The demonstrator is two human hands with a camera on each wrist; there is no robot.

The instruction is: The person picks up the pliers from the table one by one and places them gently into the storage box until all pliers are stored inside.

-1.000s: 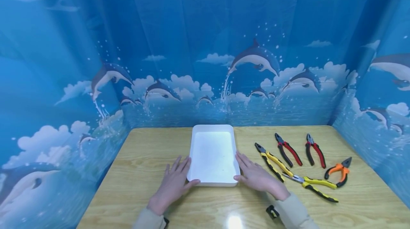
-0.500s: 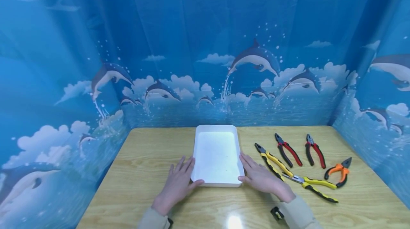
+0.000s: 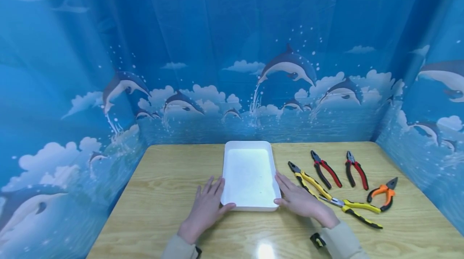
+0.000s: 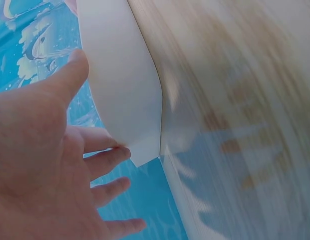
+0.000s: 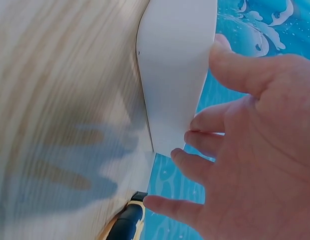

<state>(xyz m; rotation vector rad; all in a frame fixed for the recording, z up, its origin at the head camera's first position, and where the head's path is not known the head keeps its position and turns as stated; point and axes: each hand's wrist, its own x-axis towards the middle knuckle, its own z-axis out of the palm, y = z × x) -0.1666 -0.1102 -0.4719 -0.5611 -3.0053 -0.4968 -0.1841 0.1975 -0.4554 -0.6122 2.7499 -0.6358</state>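
Note:
A shallow white rectangular tray (image 3: pixel 249 174) lies flat on the table, its long sides running away from me. My left hand (image 3: pixel 206 210) rests at the tray's left side, fingers extended and thumb at the near left corner. At the opposite side, my right hand (image 3: pixel 301 200) touches the tray with its fingertips and thumb, fingers fairly straight. In the left wrist view the outer wall of the tray (image 4: pixel 127 80) stands beside the spread left hand (image 4: pixel 49 155). From the right wrist view, the right hand (image 5: pixel 260 135) meets the tray wall (image 5: pixel 177 65) the same way.
Right of the tray lie yellow-and-black pliers (image 3: pixel 305 179), yellow-handled long-nose pliers (image 3: pixel 344 203), two red-and-black pliers (image 3: pixel 324 166) and orange-handled pliers (image 3: pixel 386 191). The wooden table (image 3: pixel 166 170) is backed by a blue dolphin-print curtain (image 3: pixel 217 49).
The tray has slid a little to the right across the table, and both hands have moved with it, staying at its sides. The pliers have not moved.

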